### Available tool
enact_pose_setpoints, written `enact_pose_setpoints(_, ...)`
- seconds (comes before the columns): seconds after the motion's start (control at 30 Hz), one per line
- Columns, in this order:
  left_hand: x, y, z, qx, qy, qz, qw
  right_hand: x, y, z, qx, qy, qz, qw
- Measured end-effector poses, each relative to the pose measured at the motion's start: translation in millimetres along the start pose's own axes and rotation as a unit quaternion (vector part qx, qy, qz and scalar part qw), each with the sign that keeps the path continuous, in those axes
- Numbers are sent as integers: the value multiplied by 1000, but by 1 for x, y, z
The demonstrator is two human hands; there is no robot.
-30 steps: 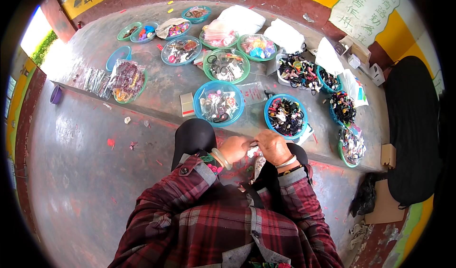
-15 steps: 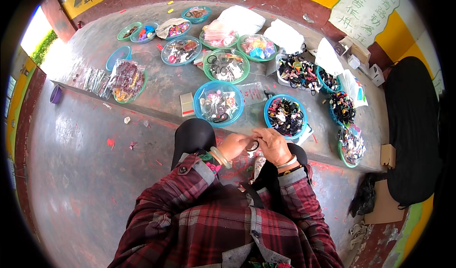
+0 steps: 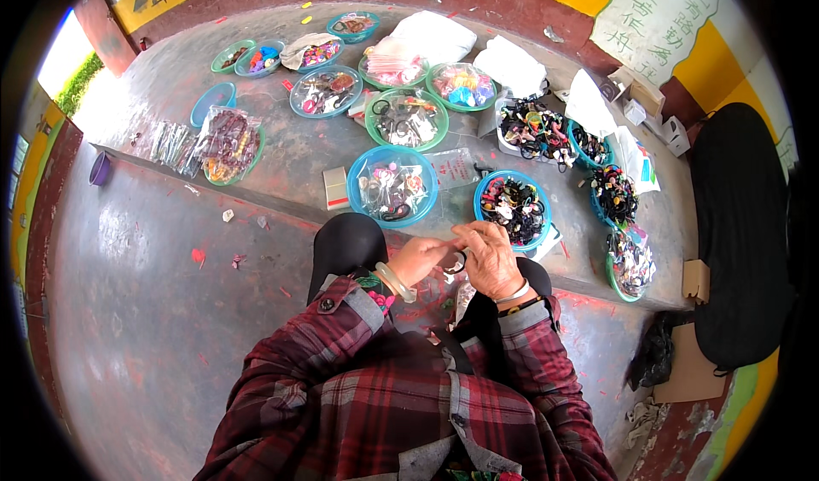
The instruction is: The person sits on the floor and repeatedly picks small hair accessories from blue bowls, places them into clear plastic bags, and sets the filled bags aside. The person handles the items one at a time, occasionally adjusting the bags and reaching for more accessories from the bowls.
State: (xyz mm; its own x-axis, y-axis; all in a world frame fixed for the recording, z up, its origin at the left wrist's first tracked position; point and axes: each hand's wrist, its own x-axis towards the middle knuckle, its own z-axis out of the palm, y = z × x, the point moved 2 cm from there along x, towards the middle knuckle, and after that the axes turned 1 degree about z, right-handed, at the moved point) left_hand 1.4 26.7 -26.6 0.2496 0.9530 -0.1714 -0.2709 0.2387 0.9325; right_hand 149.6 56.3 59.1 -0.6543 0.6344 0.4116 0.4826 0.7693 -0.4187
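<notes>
Over my lap, my left hand and my right hand meet at the fingertips. Between them hangs a small black elastic hair tie, its loop showing below my pinched fingers. Both hands are closed on it; the exact grip is partly hidden by my fingers. Just beyond my right hand stands a blue basket full of mostly black hair ties with small coloured and white trims. Another blue basket, ahead of my left hand, holds small accessories in clear bags.
On the raised ledge are a green basket of bagged pieces, a white sack, and a white box heaped with dark hair ties. A card box lies near my knee. A black padded object leans at right; a purple bowl sits left.
My right hand's fingers have shifted slightly upward and spread a little over the hair tie. The left hand stays almost in place; the baskets have not moved.
</notes>
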Motion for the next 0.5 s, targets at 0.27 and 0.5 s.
enact_pose_setpoints(0.27,-2,1,-3,-31,-15,-40,999,1,3,-6,-69,106,56,990)
enact_pose_setpoints(0.5,0,3,-3,20,-10,-27,999,-5,0,0,59,15,111,992)
